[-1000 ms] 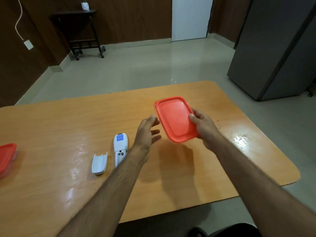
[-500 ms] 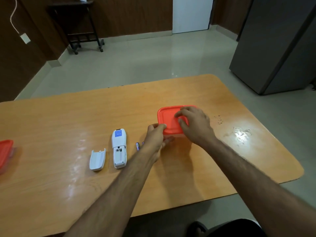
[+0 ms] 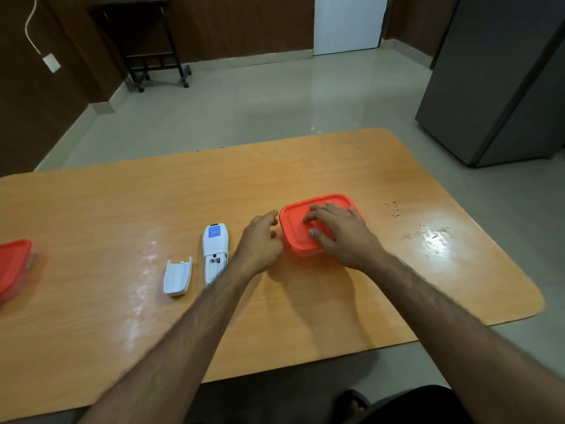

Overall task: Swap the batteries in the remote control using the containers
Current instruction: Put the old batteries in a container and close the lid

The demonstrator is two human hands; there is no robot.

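The right hand [image 3: 339, 234] now lies flat on the red lid [image 3: 293, 231], fingers spread and pressing it onto the container [image 3: 301, 254]; a second ago it held the lid in the air. The left hand [image 3: 260, 243] has come beside the container's left edge, fingers loosely curled, touching it or not I cannot tell. On the table [image 3: 305, 301], the remote [image 3: 215, 249] lies just left, its battery bay open, with the cover [image 3: 177, 276] beside it. A second red-lidded container [image 3: 12, 267] sits at the far left.

Single head-worn wide-angle view, looking forward and down from above the table's [image 3: 305, 301] near edge, hands close at frame centre, floor and door across the upper frame.
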